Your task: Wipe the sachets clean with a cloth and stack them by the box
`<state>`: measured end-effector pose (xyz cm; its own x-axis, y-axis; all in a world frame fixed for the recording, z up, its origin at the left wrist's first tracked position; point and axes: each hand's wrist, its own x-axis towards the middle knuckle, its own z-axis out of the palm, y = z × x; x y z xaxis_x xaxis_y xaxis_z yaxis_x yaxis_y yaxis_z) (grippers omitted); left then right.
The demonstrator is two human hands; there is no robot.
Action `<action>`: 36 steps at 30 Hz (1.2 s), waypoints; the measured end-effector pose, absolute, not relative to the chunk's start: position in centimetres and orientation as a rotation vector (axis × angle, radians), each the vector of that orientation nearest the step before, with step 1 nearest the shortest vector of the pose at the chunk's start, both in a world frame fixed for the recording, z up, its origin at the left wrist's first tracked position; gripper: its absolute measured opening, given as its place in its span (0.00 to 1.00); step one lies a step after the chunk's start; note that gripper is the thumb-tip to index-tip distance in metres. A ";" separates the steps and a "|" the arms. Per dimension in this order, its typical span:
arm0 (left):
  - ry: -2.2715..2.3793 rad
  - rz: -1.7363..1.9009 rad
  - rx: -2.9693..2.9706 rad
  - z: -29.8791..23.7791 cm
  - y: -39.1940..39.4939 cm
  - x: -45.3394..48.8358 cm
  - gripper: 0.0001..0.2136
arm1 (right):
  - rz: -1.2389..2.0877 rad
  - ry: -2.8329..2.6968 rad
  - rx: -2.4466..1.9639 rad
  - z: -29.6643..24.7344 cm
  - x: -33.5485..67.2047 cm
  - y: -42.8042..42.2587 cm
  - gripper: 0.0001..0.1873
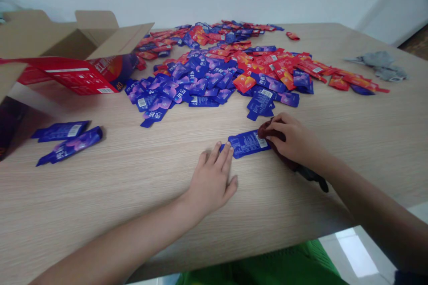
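Note:
A blue sachet [248, 143] lies flat on the table in front of me, its printed side with a barcode facing up. My left hand [214, 177] is open, its fingertips resting on the narrow left end of the sachet. Bunched in the closed fingers of my right hand [292, 138] is a dark red cloth [280, 146], which touches the right end of the sachet. A dark part of the cloth trails out below that hand onto the table.
Beyond my hands spreads a pile of blue sachets [197, 80] and red sachets [279, 65]. Two blue sachets [72, 144] lie apart at left, near an opened red cardboard box [83, 75]. A crumpled grey cloth [381, 64] sits at the far right of the wooden table [150, 182].

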<state>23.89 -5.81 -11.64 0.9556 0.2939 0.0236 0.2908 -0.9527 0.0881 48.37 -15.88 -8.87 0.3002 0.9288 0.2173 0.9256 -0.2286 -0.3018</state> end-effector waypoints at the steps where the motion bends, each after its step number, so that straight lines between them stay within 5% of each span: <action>1: 0.451 0.059 3.026 -11.7 -5.8 23.9 0.30 | -0.014 -1.664 -2.169 -8.4 47.7 -15.6 0.08; 9: 0.462 0.053 3.054 -11.7 -5.9 24.0 0.29 | 0.032 -1.936 -1.928 -9.9 42.5 -13.9 0.08; 26: 0.470 0.045 3.032 -11.6 -5.9 24.0 0.30 | 0.217 -1.613 -2.149 -9.5 49.2 -16.9 0.06; 36: 0.473 0.055 3.043 -11.5 -5.9 24.1 0.29 | 0.015 -1.869 -1.975 -9.4 42.9 -11.7 0.11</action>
<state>24.10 -5.88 -11.47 0.9523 0.3040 0.0258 0.3018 -0.9510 0.0668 42.87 -11.65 -9.43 0.0970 0.9567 0.2744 0.9523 -0.0091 -0.3049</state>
